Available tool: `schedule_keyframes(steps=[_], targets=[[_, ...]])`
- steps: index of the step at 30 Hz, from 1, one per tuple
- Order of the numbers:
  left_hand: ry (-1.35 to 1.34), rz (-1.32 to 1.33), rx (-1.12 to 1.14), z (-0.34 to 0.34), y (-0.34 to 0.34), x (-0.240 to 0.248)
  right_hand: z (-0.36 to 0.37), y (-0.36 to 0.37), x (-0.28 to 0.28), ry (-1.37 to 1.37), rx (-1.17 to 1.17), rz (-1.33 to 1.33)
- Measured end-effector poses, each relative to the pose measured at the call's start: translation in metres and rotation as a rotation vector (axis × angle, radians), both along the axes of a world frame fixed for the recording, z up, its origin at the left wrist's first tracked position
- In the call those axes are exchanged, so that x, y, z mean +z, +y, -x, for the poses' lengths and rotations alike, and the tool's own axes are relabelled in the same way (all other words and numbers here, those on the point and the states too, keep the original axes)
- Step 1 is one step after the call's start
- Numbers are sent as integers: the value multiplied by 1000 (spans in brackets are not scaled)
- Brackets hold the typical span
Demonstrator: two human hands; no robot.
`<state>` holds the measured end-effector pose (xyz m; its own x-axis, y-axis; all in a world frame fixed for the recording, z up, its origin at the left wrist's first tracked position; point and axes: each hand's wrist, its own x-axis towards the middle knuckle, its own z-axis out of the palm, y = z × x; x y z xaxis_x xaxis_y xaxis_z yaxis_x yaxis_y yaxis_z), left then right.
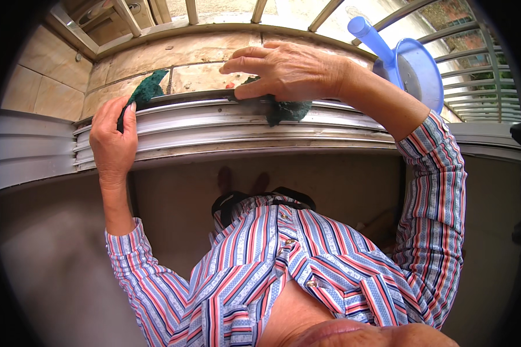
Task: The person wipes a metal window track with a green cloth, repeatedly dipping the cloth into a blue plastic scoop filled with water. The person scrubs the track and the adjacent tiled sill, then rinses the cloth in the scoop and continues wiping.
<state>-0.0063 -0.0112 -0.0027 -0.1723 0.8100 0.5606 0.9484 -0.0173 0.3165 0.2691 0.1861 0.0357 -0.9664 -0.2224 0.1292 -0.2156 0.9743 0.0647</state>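
My left hand [113, 130] is closed, thumb and fingers pinching a dark green scouring pad [149, 87] at the left part of the metal window track [226, 122]. The pad's free end sticks up over the tiled sill. Farther right, my right hand [292, 72] reaches across the track with fingers stretched out and thumb apart. Under its thumb and palm lies another ragged dark green pad piece [289, 111], partly hidden and a little blurred, hanging over the track's rails. A small red bit [230, 85] sits on the sill between the right thumb and fingers.
A translucent blue plastic dipper [418, 66] with a thick handle stands beyond my right forearm. Metal bars [327, 16] line the sill's outer edge. The tan tiled sill [197, 43] has dark specks. A white frame [32, 147] closes the track's left end.
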Motion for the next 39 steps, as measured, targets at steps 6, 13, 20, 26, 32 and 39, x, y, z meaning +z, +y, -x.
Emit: schedule_keyframes(steps=[6,13,20,26,32,39], targets=[[-44,-7,-16,-1,-2,-3,6,-5,-1,44,35,-30],[-53,0,-21,1,-3,-3,-41,-12,15,-249,-173,-116],[-32,10,-13,5,-9,-3,-42,-7,4,-187,-72,-124],[-33,12,-8,2,-3,1,-62,2,19,-102,-173,103],[-43,34,22,-2,4,2,-108,17,54,145,-272,191],[-25,40,-18,-10,19,-1,-244,68,99,366,-535,85]])
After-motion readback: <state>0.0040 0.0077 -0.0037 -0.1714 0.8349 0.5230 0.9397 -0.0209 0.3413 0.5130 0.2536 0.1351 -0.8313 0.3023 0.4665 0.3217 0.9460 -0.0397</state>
